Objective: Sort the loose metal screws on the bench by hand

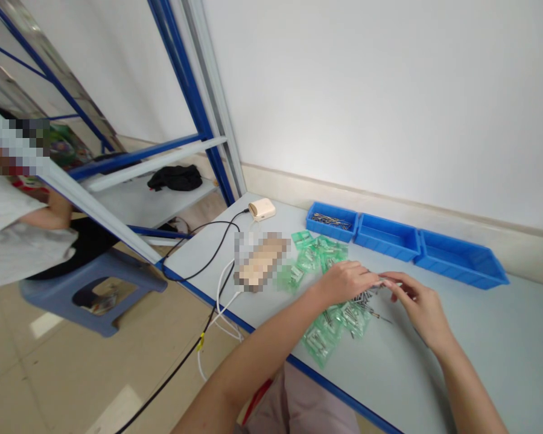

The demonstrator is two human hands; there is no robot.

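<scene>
Centre right: fingertips of left hand (344, 280) and right hand (419, 304) are pinched together, meeting just above loose screws (365, 296); whether they hold one cannot be told. Green bags (339, 322) lie beside. Above: three bins (387, 244), the leftmost bin (330, 232) holding screws.

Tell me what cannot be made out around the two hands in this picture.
- Head view, item between left hand and right hand: tiny, fingers cover it.
- Kind of small metal parts under them: too small to tell.
- Pixelation blurs the object beside the green bags.
- Contents of the leftmost blue bin: too small.
</scene>
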